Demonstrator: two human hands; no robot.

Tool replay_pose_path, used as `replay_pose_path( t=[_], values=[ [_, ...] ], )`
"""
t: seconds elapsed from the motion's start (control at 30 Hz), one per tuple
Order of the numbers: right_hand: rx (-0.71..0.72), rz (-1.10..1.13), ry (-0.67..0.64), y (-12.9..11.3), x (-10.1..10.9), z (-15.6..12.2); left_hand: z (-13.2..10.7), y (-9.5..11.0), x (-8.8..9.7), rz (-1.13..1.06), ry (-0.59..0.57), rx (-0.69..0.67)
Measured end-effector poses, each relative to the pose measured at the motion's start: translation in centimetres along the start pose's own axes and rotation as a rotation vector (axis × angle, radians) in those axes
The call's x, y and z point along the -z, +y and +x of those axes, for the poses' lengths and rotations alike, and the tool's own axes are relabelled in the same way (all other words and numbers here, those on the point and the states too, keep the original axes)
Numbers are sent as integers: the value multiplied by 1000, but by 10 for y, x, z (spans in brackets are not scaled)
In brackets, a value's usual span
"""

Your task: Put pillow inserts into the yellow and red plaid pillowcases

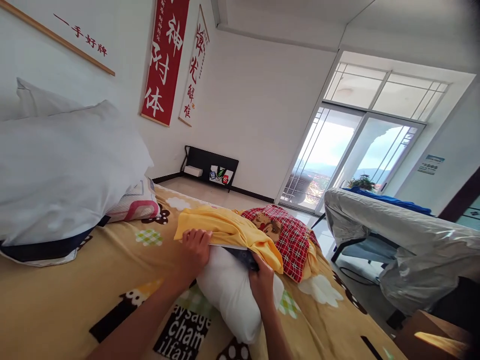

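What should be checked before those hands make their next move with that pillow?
1. Left hand pinches the edge of the case: ok.
2. Right hand has a firm grip at the case's opening: cannot tell, the fingers are partly hidden.
3. Pillow fully inside the case: not ok, most of it sticks out.
4. Case free of twists: cannot tell, it is bunched up.
5. Red pillow apart from both hands: ok, it lies behind the case.

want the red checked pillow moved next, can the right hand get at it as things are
Probably yes: the red checked pillow lies just past the right hand on the bed, with only the yellow pillowcase that it grips between them.
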State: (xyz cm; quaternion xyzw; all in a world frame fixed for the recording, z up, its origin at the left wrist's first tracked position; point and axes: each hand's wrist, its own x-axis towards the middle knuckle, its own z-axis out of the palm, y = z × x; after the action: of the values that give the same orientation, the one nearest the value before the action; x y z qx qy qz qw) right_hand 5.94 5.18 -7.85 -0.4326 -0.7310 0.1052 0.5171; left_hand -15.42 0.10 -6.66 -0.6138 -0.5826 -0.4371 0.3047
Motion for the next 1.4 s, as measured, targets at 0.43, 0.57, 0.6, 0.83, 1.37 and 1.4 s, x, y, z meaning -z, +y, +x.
replay_pose_path(
  t=[0.43,0.57,0.6,0.83,1.37,1.4],
  values=[
    [-73,22,234,18,-10,0,-11,-25,-11,96,114,168],
    [-85,-8,297,20,-9,0,-19,-35,-22,130,97,227],
    [-89,-16,318,20,-9,0,-22,-39,-26,135,103,256],
    [-155,-19,445,39,0,3,-34,-33,-36,-3,169,318],
    [274,-356,-269,-36,-69,-51,-2,1,-2,-167,234,2],
    [313,-379,-324,-42,-74,-54,-2,5,0,-167,184,-16]
  ],
)
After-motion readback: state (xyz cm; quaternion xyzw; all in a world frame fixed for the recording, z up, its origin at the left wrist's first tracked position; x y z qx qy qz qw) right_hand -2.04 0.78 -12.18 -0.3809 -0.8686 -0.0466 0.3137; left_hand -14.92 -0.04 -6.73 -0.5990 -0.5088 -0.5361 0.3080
